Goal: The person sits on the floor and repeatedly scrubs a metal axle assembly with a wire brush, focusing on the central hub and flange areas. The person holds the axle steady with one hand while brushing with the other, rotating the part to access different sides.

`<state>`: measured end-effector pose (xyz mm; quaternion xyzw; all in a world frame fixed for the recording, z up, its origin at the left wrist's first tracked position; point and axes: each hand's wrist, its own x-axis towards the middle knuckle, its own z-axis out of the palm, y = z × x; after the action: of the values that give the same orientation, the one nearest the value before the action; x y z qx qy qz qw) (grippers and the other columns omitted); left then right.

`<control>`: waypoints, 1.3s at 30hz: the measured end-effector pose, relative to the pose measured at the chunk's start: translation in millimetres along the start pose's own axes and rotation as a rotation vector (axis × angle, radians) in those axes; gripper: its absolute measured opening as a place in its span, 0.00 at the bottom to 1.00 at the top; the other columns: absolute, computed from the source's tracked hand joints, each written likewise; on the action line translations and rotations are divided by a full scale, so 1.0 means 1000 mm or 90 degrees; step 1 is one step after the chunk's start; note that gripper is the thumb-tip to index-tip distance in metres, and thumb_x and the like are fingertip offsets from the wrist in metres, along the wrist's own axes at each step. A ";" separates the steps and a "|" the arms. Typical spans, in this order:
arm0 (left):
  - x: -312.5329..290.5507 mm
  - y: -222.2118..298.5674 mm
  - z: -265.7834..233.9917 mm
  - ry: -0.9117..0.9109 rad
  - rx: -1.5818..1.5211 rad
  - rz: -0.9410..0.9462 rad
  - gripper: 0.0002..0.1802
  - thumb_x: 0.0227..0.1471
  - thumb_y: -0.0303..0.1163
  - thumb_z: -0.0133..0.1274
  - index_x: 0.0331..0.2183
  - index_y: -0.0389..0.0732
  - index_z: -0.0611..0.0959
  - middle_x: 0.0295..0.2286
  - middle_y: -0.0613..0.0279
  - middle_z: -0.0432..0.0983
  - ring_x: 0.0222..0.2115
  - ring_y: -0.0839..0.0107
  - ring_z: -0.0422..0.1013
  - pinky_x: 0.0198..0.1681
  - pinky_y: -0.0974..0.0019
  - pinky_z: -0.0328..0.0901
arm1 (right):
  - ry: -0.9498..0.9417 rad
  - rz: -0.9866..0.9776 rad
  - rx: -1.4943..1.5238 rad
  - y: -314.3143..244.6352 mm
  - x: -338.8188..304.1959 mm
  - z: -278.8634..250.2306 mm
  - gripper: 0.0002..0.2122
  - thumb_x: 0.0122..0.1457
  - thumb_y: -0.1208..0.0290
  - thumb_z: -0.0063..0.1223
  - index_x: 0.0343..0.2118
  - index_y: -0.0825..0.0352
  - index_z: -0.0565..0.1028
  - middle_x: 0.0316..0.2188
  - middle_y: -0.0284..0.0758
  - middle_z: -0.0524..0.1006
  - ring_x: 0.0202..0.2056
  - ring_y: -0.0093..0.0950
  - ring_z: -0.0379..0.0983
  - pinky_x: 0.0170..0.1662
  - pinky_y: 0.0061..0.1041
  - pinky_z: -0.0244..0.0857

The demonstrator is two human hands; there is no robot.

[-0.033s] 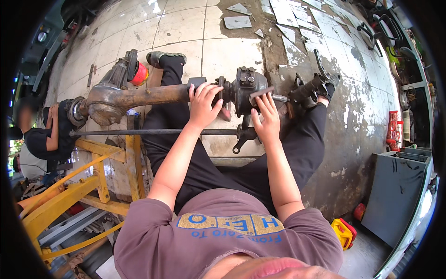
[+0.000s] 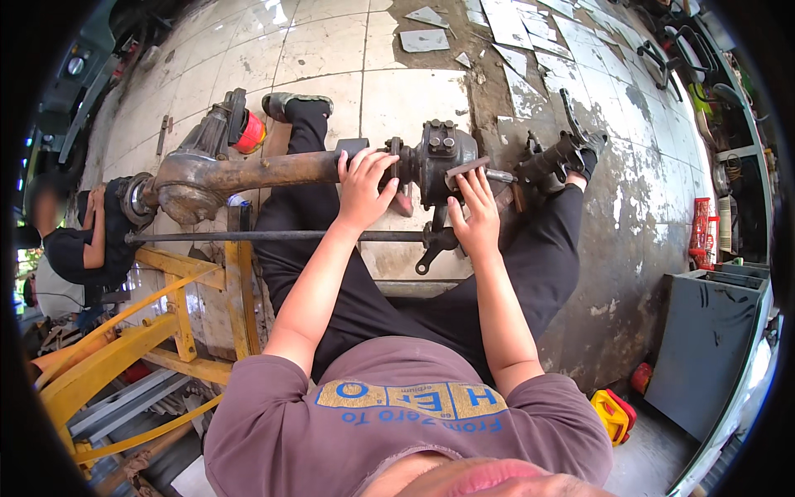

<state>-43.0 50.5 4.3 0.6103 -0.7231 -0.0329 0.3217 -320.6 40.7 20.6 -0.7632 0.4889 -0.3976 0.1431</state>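
A greasy vehicle axle (image 2: 265, 171) lies across in front of me, its rounded differential housing at the left. Over the tube's right end rests my left hand (image 2: 363, 189), fingers spread and thumb apart, beside the flange. To its right is the dark steering knuckle (image 2: 449, 151), with several bolts on top and a pale spindle (image 2: 502, 176) pointing right. My right hand (image 2: 476, 219) has its fingertips on a flat brown block (image 2: 461, 171), tilted against the knuckle by the spindle; the fingers' undersides are hidden. A long tie rod (image 2: 331, 235) runs below both hands.
Yellow metal frames (image 2: 170, 323) stand at left, near a seated person (image 2: 74, 232). A red tin (image 2: 248, 132) sits behind the axle. Another dark metal part (image 2: 551, 161) lies by my right foot. Broken tiles (image 2: 424, 40) lie ahead; a grey cabinet (image 2: 704, 348) stands at right.
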 end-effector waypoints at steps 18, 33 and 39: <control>0.009 -0.005 0.001 0.002 0.005 0.005 0.26 0.61 0.40 0.66 0.60 0.53 0.85 0.58 0.64 0.81 0.70 0.57 0.68 0.79 0.32 0.40 | -0.017 0.015 0.006 0.004 0.014 0.003 0.19 0.68 0.70 0.67 0.61 0.65 0.85 0.69 0.46 0.80 0.74 0.48 0.71 0.74 0.42 0.66; 0.013 -0.007 0.000 0.010 0.001 0.011 0.26 0.61 0.40 0.66 0.60 0.52 0.85 0.58 0.64 0.81 0.69 0.57 0.69 0.79 0.32 0.40 | -0.004 0.030 0.069 0.026 0.040 0.007 0.22 0.69 0.67 0.65 0.65 0.66 0.82 0.68 0.48 0.79 0.74 0.49 0.69 0.75 0.44 0.65; 0.008 -0.007 0.001 0.014 0.006 0.013 0.25 0.62 0.41 0.65 0.60 0.52 0.86 0.58 0.64 0.81 0.69 0.57 0.69 0.79 0.32 0.40 | 0.001 0.012 0.058 0.019 0.011 0.003 0.20 0.69 0.68 0.65 0.62 0.64 0.85 0.67 0.47 0.80 0.73 0.49 0.71 0.73 0.45 0.67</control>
<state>-37.7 41.0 3.8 0.6046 -0.7261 -0.0196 0.3268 -328.2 21.3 11.8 -0.7509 0.4776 -0.4187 0.1810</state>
